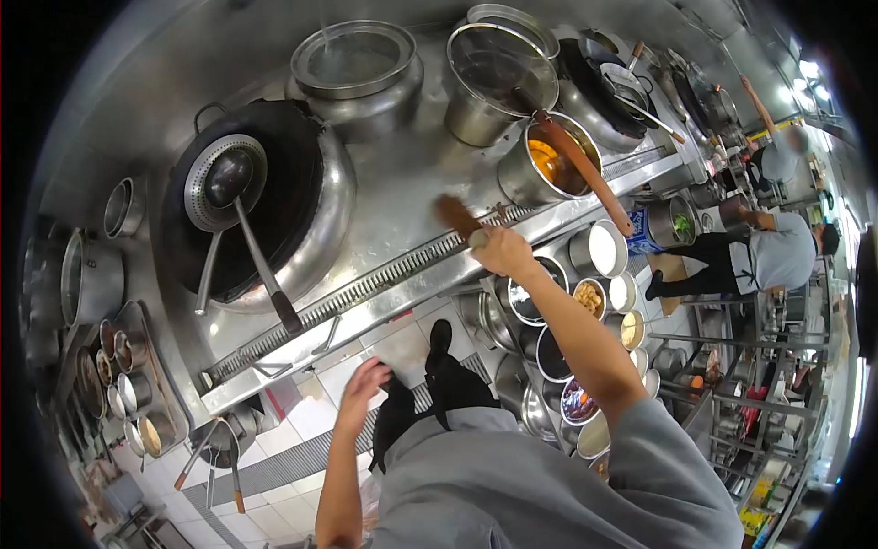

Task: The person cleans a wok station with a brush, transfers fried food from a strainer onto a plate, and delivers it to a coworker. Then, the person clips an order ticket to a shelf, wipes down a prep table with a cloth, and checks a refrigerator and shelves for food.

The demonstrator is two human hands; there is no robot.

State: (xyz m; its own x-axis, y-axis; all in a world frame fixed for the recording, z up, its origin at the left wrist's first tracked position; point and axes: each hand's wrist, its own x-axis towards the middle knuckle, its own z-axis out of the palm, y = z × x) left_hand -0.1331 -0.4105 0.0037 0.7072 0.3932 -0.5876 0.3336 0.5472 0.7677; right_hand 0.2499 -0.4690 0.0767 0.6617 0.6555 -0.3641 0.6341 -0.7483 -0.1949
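Observation:
My right hand [503, 252] is closed around a short brown brush [457, 218], whose blurred head reaches over the steel stove top [402, 197] beside the slotted drain channel [393, 288]. Nearest on the right stands a steel pot [523, 178] of orange oil, below a mesh strainer [494, 69] with a wooden handle. My left hand [363, 384] hangs in front of the stove edge, fingers loosely apart and holding nothing. On the left a large black wok [302, 174] holds a perforated skimmer [195, 188] and a ladle [229, 174]; their handles point toward me.
A lidded steel pot [357, 69] stands at the back. Several containers of ingredients, including a white-filled tub [602, 249], stand right of my forearm. Seasoning pots sit in a tray [183, 403] at left. A co-worker [782, 256] stands at right. A floor grate [274, 480] runs below.

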